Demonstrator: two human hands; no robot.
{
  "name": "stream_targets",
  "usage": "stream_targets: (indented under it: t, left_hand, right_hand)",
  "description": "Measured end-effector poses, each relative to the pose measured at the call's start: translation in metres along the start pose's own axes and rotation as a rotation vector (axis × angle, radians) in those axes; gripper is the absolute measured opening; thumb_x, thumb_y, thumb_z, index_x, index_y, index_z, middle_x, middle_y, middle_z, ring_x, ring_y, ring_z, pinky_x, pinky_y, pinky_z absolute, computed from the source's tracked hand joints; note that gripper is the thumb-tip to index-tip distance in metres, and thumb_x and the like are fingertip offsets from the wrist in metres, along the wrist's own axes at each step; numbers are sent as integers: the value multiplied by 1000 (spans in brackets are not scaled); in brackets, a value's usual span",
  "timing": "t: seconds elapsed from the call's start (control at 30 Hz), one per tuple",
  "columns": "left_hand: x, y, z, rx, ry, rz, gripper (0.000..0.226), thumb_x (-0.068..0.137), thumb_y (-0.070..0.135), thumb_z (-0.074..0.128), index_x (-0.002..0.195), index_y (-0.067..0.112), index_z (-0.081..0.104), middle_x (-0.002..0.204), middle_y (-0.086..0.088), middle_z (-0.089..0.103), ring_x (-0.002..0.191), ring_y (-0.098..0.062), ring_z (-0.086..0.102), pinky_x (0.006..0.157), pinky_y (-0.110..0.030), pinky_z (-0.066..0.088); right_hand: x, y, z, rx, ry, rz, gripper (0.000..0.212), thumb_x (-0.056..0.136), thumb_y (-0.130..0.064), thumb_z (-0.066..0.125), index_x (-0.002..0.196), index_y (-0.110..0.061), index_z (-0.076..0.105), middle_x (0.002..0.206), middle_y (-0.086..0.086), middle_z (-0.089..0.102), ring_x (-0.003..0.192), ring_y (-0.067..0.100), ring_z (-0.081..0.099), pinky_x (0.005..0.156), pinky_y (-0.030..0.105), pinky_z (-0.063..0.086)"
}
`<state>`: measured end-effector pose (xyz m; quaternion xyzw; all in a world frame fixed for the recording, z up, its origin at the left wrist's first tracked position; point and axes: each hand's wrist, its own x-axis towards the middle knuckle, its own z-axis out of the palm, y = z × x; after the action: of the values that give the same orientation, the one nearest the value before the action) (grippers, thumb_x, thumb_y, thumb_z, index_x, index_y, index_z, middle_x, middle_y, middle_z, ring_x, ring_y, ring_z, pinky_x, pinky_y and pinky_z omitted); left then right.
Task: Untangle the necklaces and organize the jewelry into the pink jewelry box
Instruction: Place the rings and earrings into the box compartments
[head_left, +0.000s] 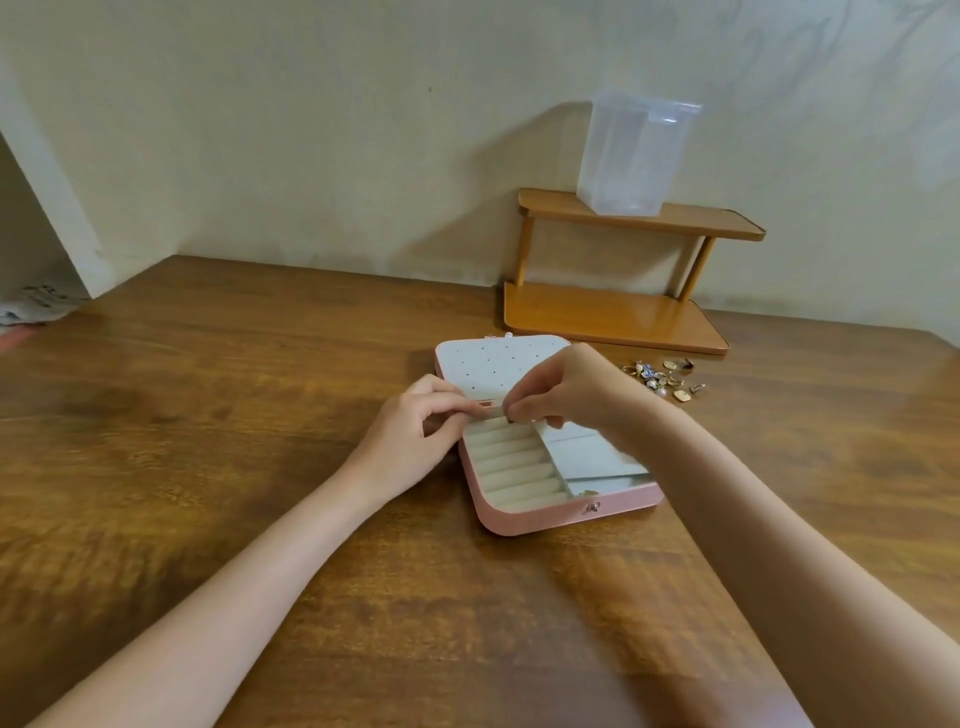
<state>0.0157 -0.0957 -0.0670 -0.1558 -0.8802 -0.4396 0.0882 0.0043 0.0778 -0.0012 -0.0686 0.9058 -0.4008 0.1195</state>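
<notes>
The pink jewelry box (524, 522) lies open in the middle of the wooden table. Its white lid (483, 366), dotted with small holes, lies flat behind it. White ring rolls (511, 467) fill the box's left half and flat compartments its right half. My right hand (563, 384) pinches a small dark piece of jewelry (509, 417) just above the rearmost ring roll. My left hand (415, 431) has its fingers curled, with the fingertips pinching the back edge of the ring rolls right beside it. A small metal piece (588, 492) lies in the front compartment.
A pile of loose gold, pearl and blue jewelry (662, 376) sits on the table right of the lid. Behind it a two-tier wooden shelf (613, 312) stands against the wall with a clear plastic container (631, 156) on top.
</notes>
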Motion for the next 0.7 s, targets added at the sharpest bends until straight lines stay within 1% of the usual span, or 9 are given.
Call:
stream_targets:
  t: [0.07, 0.13, 0.2, 0.27, 0.33, 0.4, 0.5, 0.6, 0.7]
  left_hand:
    - [0, 3, 3, 90, 46, 34, 18, 91, 15, 58, 100, 21, 72, 102, 11, 50, 99, -1, 44, 76, -1, 35]
    - [0, 6, 9, 195, 80, 68, 16, 89, 17, 61, 100, 21, 72, 101, 9, 47, 100, -3, 41, 76, -4, 33]
    - [1, 9, 13, 236, 84, 43, 16, 89, 19, 61, 101, 22, 72, 101, 9, 46, 101, -4, 41, 77, -7, 32]
    - [4, 12, 13, 216, 65, -18, 16, 89, 20, 61, 101, 24, 71, 101, 9, 48, 100, -5, 44, 79, -12, 34]
    - [9, 15, 10, 213, 44, -53, 15, 88, 22, 62, 100, 23, 71, 100, 9, 51, 92, -4, 46, 70, -11, 35]
    - [13, 20, 8, 269, 24, -47, 15, 87, 26, 65, 100, 22, 72, 98, 8, 53, 84, -4, 45, 62, -11, 32]
    - [16, 25, 8, 348, -5, -16, 15, 86, 28, 65, 98, 22, 73, 96, 8, 53, 78, -4, 44, 58, -13, 29]
    - [16, 27, 6, 372, -31, 11, 15, 86, 28, 65, 96, 21, 73, 95, 6, 54, 78, -4, 45, 58, -14, 30]
    - [18, 29, 3, 393, -80, 14, 15, 86, 28, 66, 97, 20, 73, 94, 6, 53, 84, -8, 48, 65, -20, 36]
  right_hand:
    - [-2, 4, -8, 0, -5, 19, 7, 81, -6, 70, 84, -10, 75, 64, -1, 60, 57, 8, 45, 49, 11, 40]
    - [0, 6, -6, 16, -9, 3, 7, 81, -4, 70, 83, -9, 74, 68, 3, 61, 58, 10, 45, 53, 14, 40]
    - [4, 6, 0, 0, 3, -11, 7, 81, -5, 69, 84, -9, 75, 70, 0, 61, 63, 9, 45, 56, 16, 38]
    - [8, 5, 4, -59, 6, -19, 10, 82, -7, 69, 91, -9, 75, 69, -6, 58, 66, 7, 45, 57, 15, 34]
    - [10, 5, 6, -119, 15, -32, 13, 83, -9, 69, 95, -9, 75, 66, -8, 55, 65, 5, 43, 54, 14, 30]
    - [11, 6, 9, -173, 36, -42, 14, 83, -11, 69, 96, -11, 75, 62, -10, 50, 60, 4, 41, 49, 12, 28]
    - [12, 10, 10, -192, 73, -52, 15, 83, -12, 70, 96, -12, 75, 67, -9, 54, 63, 4, 43, 50, 12, 31]
    - [12, 12, 10, -192, 81, -66, 15, 84, -12, 68, 97, -12, 75, 78, -5, 62, 66, 4, 46, 53, 9, 34]
    - [12, 12, 11, -232, 106, -78, 13, 83, -14, 70, 95, -11, 75, 77, -4, 61, 67, 6, 46, 51, 11, 32]
